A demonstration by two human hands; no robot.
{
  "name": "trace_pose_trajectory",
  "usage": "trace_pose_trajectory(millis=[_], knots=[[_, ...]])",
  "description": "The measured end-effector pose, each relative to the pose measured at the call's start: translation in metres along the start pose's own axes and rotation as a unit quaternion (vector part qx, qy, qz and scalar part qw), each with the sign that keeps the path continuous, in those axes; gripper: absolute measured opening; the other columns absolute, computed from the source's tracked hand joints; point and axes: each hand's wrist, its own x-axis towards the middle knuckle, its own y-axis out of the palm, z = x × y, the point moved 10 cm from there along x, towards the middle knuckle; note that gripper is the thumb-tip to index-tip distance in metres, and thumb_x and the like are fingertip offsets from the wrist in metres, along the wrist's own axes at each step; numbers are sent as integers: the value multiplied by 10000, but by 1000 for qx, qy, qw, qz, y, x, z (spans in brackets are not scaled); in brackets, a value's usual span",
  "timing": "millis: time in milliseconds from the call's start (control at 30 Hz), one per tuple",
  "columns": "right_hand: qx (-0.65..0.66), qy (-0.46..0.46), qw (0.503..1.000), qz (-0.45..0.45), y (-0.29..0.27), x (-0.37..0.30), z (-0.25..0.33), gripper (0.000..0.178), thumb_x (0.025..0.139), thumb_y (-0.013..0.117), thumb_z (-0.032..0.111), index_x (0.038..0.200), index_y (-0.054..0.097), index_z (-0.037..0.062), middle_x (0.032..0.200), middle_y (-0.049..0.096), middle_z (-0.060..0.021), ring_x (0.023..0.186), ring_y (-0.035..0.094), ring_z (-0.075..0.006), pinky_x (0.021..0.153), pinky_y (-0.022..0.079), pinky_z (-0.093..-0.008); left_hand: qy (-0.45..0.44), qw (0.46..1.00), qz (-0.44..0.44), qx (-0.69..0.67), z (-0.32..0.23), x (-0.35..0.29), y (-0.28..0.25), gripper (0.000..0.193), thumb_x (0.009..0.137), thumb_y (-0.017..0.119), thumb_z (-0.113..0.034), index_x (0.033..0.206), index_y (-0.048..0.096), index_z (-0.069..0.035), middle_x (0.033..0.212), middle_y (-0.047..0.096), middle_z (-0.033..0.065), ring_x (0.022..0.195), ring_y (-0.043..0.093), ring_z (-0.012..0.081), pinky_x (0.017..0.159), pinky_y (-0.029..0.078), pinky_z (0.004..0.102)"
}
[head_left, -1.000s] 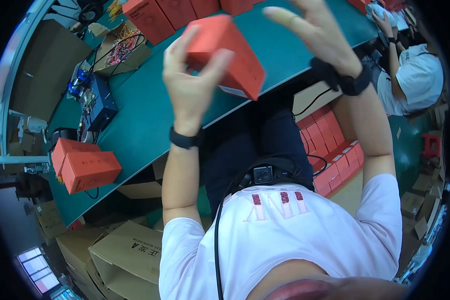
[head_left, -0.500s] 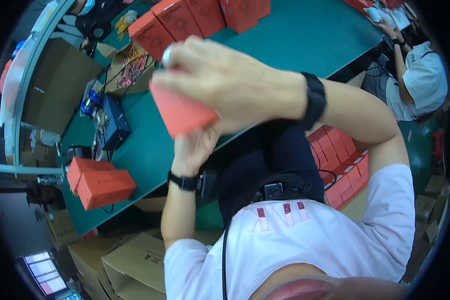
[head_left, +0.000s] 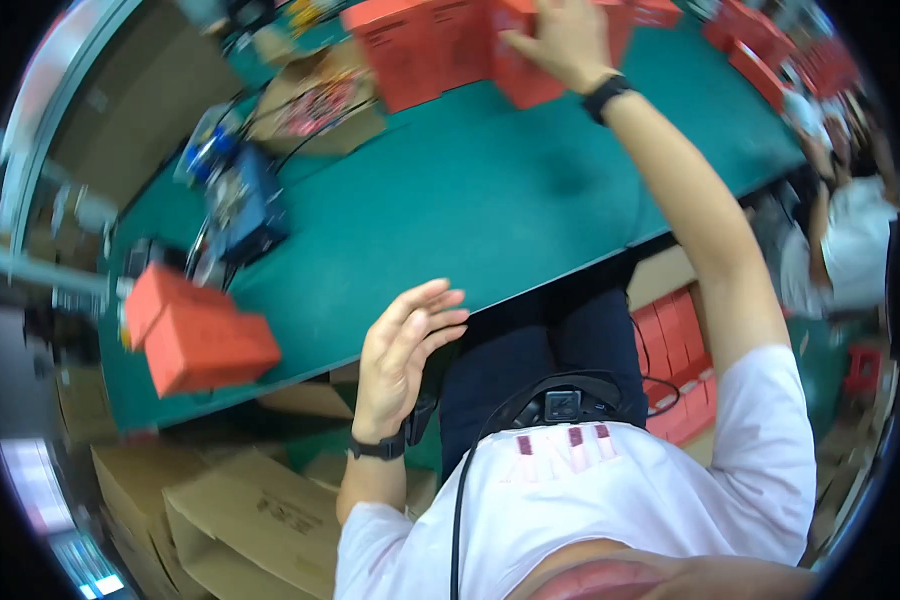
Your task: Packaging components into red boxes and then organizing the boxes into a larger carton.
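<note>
Reaching: right hand lay flat on a red box at the table's far edge | left hand hovered spread and empty over the near edge.

Long green worktable; brown cardboard cartons on floor beneath; metal rail along far-left edge.

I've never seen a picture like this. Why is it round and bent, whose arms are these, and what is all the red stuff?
It comes from a fisheye camera worn on a person's head, looking down, so straight edges curve. The right hand reaches to the far side of the green table and rests on a red box among other red boxes. The left hand hangs open and empty at the near edge. Two stacked red boxes sit at the left end, beside a blue device. Cardboard cartons lie below.
</note>
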Motion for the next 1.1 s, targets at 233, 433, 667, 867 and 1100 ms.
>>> trace_pose_trajectory(millis=[233,433,667,867,1100], knots=[[104,-176,977,-57,-68,6,128,893,804,779,527,1471,414,60,1369,525,-223,1168,573,-357,938,484,-474,150,982,-105,47,-25,-35,-43,291,971,670,-95,1239,638,13,1177,680,102,1053,657,153,942,514,289],[492,-360,786,97,-181,-48,402,991,747,826,464,1439,384,-90,1388,423,-401,1256,477,-503,1079,416,-468,154,965,-213,14,-1,-71,-88,265,974,665,-76,1220,644,22,1123,693,92,1052,650,141,958,504,269],[437,-283,854,6,-148,-94,455,766,678,849,353,1257,547,-49,1074,608,-225,1044,584,-373,901,501,-430,138,971,-186,-62,30,-76,-87,317,959,663,-19,1268,600,17,1119,681,85,1049,640,135,948,513,271],[385,-209,822,364,-114,-74,371,633,780,819,352,1212,624,-67,1217,594,-293,1191,558,-375,1003,465,-417,126,957,-73,-252,22,-70,-67,887,958,394,-740,1474,355,-20,1384,527,245,1253,561,380,1092,432,495],[488,-120,852,148,-146,-175,156,834,662,846,39,1399,457,6,1365,514,-175,1329,487,-336,1121,384,-417,205,920,-151,-298,-41,-6,-39,814,879,653,-657,1369,478,-31,1347,566,149,1182,594,256,1008,486,421]])
